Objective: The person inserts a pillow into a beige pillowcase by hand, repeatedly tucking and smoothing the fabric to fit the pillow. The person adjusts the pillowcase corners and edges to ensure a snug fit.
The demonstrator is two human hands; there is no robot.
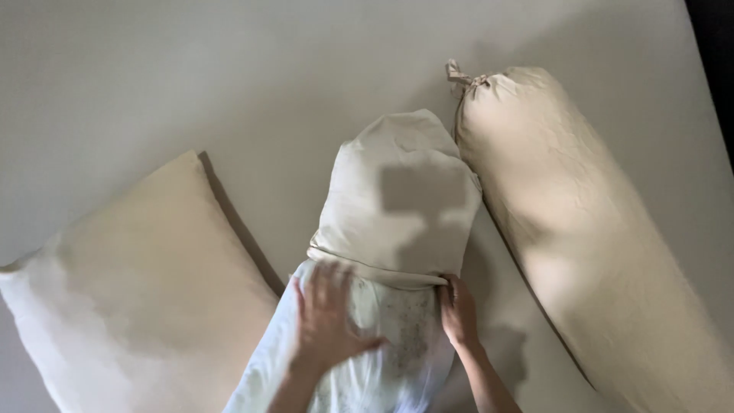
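A long bolster (397, 336) lies on the bed, its far half inside a beige cover (401, 191) and its near half bare white with a faint pattern. My left hand (325, 321) presses flat, fingers spread, on the bare white part just below the cover's open hem. My right hand (457, 310) grips the cover's hem at the bolster's right side.
A second bolster (581, 229) in a beige cover, tied at its far end, lies to the right. A beige and white pillow (138, 298) lies to the left. All rest on a pale sheet (229, 76). The bed's dark edge (715, 46) shows at the far right.
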